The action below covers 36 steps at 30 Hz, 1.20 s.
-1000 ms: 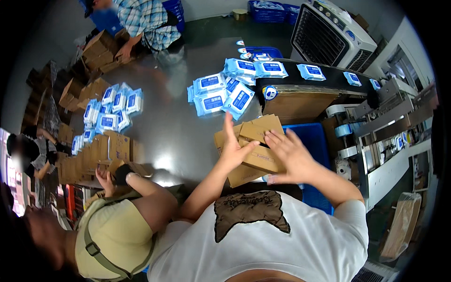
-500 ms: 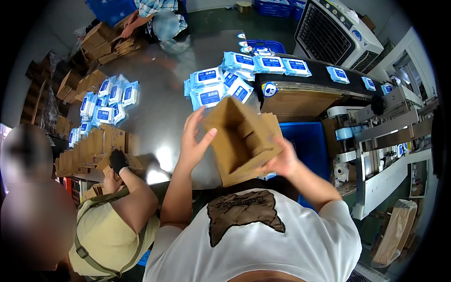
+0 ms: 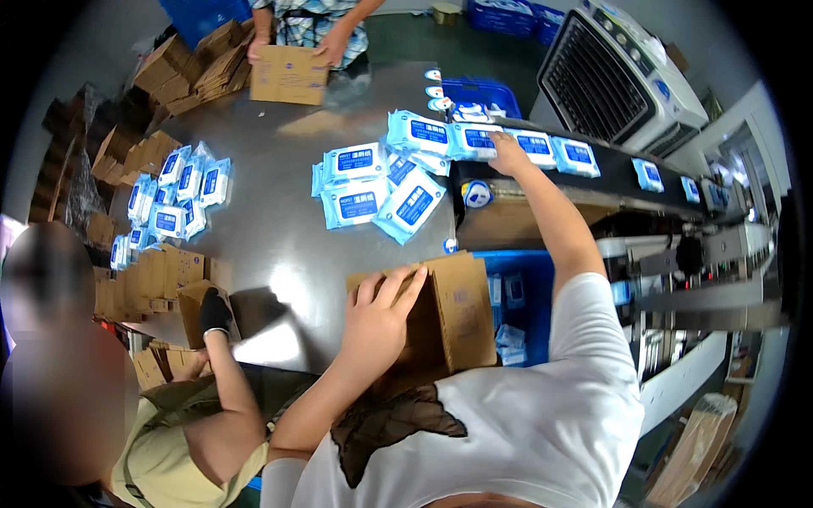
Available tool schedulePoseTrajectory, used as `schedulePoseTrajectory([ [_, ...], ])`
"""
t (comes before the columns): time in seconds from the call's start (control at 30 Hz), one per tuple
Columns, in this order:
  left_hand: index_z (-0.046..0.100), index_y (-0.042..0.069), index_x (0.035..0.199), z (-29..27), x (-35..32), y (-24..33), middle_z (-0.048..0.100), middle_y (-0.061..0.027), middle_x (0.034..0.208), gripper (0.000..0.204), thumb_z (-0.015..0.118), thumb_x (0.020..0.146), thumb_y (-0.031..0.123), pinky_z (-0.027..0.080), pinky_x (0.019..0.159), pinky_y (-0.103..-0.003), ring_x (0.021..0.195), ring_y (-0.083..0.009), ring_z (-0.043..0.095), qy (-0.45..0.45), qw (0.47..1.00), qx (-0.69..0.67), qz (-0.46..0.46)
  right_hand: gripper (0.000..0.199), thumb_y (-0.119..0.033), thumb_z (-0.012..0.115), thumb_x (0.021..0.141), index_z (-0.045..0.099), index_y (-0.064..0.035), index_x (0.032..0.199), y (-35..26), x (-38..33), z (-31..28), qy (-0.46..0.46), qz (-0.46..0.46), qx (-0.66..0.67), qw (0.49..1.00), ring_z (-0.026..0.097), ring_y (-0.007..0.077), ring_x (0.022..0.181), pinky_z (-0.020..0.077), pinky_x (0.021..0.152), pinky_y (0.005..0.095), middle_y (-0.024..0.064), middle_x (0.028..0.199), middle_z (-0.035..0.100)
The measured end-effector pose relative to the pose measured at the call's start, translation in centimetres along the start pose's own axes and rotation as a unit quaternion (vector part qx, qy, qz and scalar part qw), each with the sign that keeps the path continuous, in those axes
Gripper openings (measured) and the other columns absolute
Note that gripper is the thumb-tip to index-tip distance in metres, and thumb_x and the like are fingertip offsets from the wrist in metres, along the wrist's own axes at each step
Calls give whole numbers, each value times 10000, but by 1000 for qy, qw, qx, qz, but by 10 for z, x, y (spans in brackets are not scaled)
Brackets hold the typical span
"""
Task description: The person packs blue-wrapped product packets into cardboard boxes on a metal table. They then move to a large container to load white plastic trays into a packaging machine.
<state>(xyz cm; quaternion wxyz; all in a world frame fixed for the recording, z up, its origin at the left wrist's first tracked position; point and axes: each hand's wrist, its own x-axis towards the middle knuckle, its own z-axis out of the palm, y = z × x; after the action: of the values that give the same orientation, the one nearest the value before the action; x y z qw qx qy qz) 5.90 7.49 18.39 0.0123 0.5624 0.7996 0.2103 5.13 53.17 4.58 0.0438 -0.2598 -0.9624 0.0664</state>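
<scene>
My left hand lies flat on a brown cardboard box held against my chest at the grey table's near edge. My right hand is stretched far forward, fingers down on a blue-and-white wipes packet at the end of the black conveyor belt. More such packets lie heaped on the table just left of that hand. Whether the fingers have closed on the packet is not visible.
A person at my left handles flat cartons. Another person across the table holds a carton. Packets lie at the left. A blue bin stands beside my box. A white air cooler stands behind the belt.
The box, lifted and turned in both hands half a second ago, now rests low under my left hand. My right hand let go of it and reached out to the conveyor packets.
</scene>
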Motion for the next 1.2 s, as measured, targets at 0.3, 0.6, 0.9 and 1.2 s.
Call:
schedulePoseTrajectory([
  [0.3,552,181,1307,-1,6,-7,529,-30,1237,614,632,714,42,442,870,-420,1049,-275,513,-6,1000,0,-13,1121,-320,806,567,210,-99,1491,-64,93,19,-162,-7,-52,985,295,397,1355,254,1125,468,229,1435,348],
  [0.6,554,217,1300,0,7,-4,523,-14,1254,607,643,724,47,445,887,-440,1095,-268,507,-8,999,2,-51,1093,-355,849,541,299,-167,1466,-167,2,66,-154,-451,-160,865,342,385,1315,232,1109,472,221,1405,376],
  [0.9,525,215,1327,-1,4,3,522,-22,1255,633,629,729,37,446,894,-444,1085,-281,507,6,998,-3,-60,1198,-351,925,407,346,-89,1423,-190,17,85,-302,-348,-235,856,318,354,1337,217,1121,507,183,1389,391],
  [1.2,600,154,1251,14,-4,-1,527,-67,1254,523,585,757,-17,441,917,-441,1149,-305,489,90,989,-93,-71,956,-326,851,507,414,11,1288,-138,-61,74,-217,-379,-66,897,452,343,1240,317,1079,448,216,1263,493],
])
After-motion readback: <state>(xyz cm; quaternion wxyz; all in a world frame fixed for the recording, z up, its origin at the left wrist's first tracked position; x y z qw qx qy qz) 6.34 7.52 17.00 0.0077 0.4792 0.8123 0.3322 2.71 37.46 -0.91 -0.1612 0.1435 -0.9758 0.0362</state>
